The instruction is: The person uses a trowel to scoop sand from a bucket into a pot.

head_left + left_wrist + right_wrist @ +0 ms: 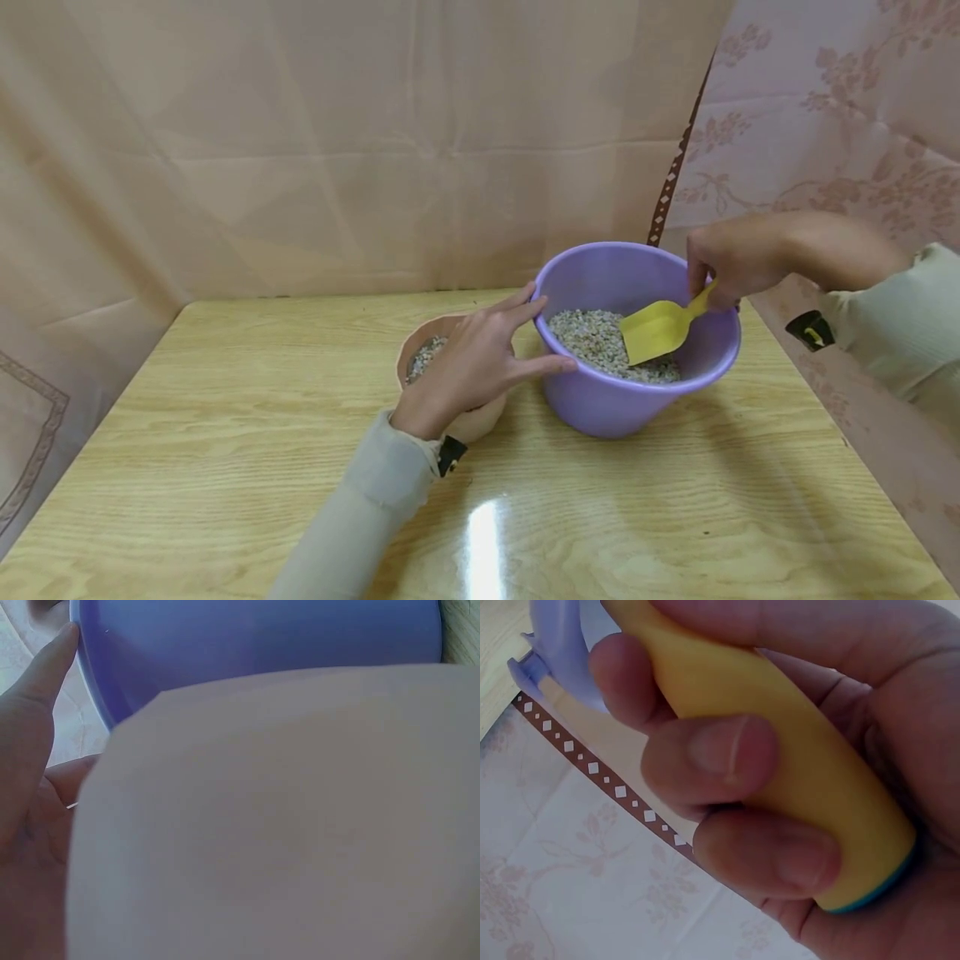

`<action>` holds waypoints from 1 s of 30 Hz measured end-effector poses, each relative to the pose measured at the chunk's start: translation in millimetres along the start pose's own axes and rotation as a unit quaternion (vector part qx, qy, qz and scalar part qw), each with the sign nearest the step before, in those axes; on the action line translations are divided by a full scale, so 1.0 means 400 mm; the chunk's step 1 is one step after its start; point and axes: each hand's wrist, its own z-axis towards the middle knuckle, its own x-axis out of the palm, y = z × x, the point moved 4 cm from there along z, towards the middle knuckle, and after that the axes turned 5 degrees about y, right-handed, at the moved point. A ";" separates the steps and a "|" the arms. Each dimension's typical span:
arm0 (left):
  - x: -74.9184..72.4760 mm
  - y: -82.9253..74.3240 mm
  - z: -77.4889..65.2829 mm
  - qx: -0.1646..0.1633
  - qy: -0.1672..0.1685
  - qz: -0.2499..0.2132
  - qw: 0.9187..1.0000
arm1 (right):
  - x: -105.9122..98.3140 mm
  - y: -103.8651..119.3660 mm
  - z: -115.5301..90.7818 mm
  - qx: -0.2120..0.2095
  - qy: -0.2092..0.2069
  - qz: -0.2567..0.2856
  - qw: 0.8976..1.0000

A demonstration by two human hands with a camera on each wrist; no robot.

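Observation:
A purple bucket (606,408) stands on the table with pale gravel (592,333) inside. My right hand (738,254) grips the handle of a yellow scoop (654,332), whose blade rests at the gravel's surface. In the right wrist view, fingers wrap round the yellow handle (795,772), which has a teal end. My left hand (480,354) touches the bucket's left rim with spread, fairly straight fingers and thumb. Beneath that hand sits a peach-coloured pot (405,354) holding some gravel, partly hidden by the hand. Its pale side (277,817) fills most of the left wrist view.
The wood-grain table (247,433) extends left and in front of the containers. A beige curtain (360,150) hangs along the back, and a flowered cloth (832,158) hangs at the right beyond the table's edge. A purple lug (526,671) juts from the bucket's rim.

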 end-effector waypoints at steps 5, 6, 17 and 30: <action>0.001 0.001 -0.002 0.003 -0.001 -0.005 1.000 | 0.005 0.005 0.002 0.006 -0.007 -0.009 1.000; 0.001 0.000 -0.002 0.004 -0.003 -0.005 1.000 | 0.007 0.006 0.004 0.006 -0.009 -0.009 1.000; 0.003 -0.002 -0.001 0.008 -0.006 -0.006 1.000 | 0.015 0.026 0.029 -0.008 -0.036 -0.057 0.998; 0.013 -0.010 0.005 0.003 -0.009 -0.013 1.000 | 0.033 0.014 0.053 -0.022 -0.070 -0.082 0.994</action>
